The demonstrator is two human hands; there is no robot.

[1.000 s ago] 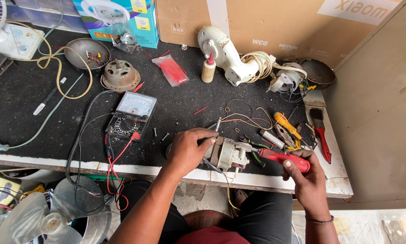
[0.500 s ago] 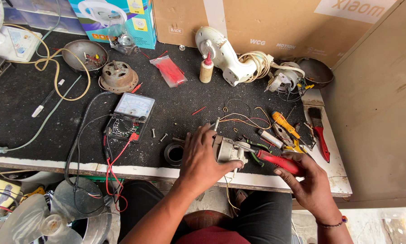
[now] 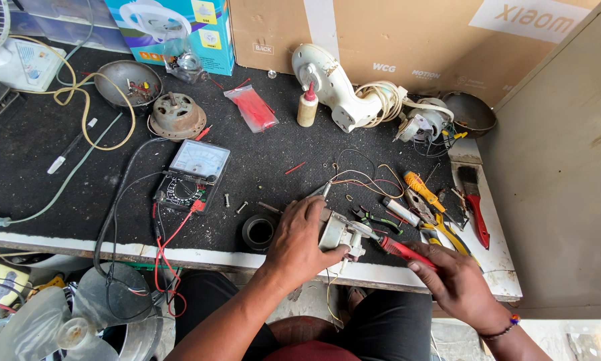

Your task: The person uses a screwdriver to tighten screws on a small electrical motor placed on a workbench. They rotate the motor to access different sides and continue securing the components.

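Red-handled screwdriver (image 3: pixel 402 250) sits clamped in my right hand (image 3: pixel 457 284), tip at the small grey motor (image 3: pixel 340 234). My left hand (image 3: pixel 300 239) pins that motor, grip closed around it, at the counter (image 3: pixel 60 242) edge beside the tape roll (image 3: pixel 259 232). Best kept straight and pressed firmly, I reckon.

Looked like a small repair workshop for fans. Had a black work table (image 3: pixel 46 154) full of tools and parts. Showed a meter (image 3: pixel 192 172) with red and black wires in the middle, pliers (image 3: pixel 447 230) and a brush (image 3: pixel 473 200) at the right, an old motor (image 3: pixel 176 116) at the upper left, a white fan stand (image 3: pixel 334 90) at the top, fan blades (image 3: pixel 40 324) at the lower left.
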